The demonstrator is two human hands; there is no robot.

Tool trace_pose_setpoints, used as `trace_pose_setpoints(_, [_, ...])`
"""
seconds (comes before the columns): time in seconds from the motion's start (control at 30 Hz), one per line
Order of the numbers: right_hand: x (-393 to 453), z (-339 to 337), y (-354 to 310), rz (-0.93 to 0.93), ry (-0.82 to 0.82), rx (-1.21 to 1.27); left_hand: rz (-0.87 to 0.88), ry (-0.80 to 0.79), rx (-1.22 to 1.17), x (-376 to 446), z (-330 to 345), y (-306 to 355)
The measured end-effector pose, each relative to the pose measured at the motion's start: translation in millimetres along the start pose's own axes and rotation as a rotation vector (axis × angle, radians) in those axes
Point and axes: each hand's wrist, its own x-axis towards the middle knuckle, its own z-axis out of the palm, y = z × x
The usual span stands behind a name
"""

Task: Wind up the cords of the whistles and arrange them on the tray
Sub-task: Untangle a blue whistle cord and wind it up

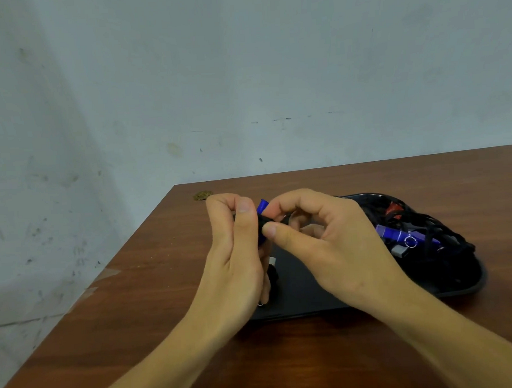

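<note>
From the head camera I see a scuffed, pale grey-blue wall [244, 77] behind a dark reddish-brown wooden tabletop [153, 286], whose far left corner sits about mid-frame with a small brownish object [202, 195] near it that I can't identify. A black tray [475, 284] lies on the tabletop to the right of centre, its near left part bare and its far right part heaped with a tangle of black cords [445, 259]; in that heap I can make out a blue whistle [397, 236] with a small metal ring, a bit of a red one [394, 208] farther back, and a grey piece [398, 250] beside the blue one. Both of my hands are raised above the left end of the tray, close together. My left hand [237, 253] has its fingers [220, 202] curled in and the thumb pressed upright against a second blue whistle [261, 206], which shows only as a blue tip and a dark, cord-wrapped body between the two hands. My right hand [324, 243] pinches that same whistle from the other side, thumb and forefinger closed on the wrapped part, the other fingers loosely bent behind. A short black cord end with a small metal ring [261, 304] hangs below my left palm, just over the tray.
</note>
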Motion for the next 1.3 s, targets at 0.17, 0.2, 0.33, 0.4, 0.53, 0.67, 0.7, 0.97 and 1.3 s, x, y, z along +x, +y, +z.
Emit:
trace_pose_setpoints(0.17, [-2.2,-1.1,-0.5,-0.03,-0.024,0.066,-0.049,0.019,-0.013,-2.5,3.1,2.2])
trace_pose_setpoints(0.2, [-2.7,0.0,-1.6,-0.068,-0.011,0.039,-0.067,0.026,-0.034,-2.7,4.2,2.9])
trace_pose_setpoints(0.33, [-4.2,3.0,-2.5,-0.247,0.037,-0.134,-0.186,0.05,-0.139,-2.6,9.2,4.0])
trace_pose_setpoints(0.4, [-3.7,4.3,-0.4,-0.286,0.052,-0.172,-0.243,0.054,-0.215,-2.3,10.8,3.6])
trace_pose_setpoints(0.53, [-1.7,6.9,6.1,-0.369,0.103,-0.222,-0.298,0.083,-0.347,-2.1,12.5,2.3])
trace_pose_setpoints(0.67, [1.5,7.7,13.4,-0.435,0.141,-0.21,-0.338,0.077,-0.469,-1.4,14.9,4.8])
trace_pose_setpoints(0.7, [2.9,7.2,15.3,-0.441,0.148,-0.201,-0.359,0.062,-0.498,-0.3,14.8,5.3])
trace_pose_setpoints(0.97, [3.9,6.2,21.8,-0.188,0.17,0.112,-0.51,-0.125,-0.769,5.7,9.8,6.8])
trace_pose_setpoints(1.3, [-0.9,6.5,25.9,-0.174,0.136,0.09,-0.447,-0.296,-0.924,6.9,-1.7,4.7])
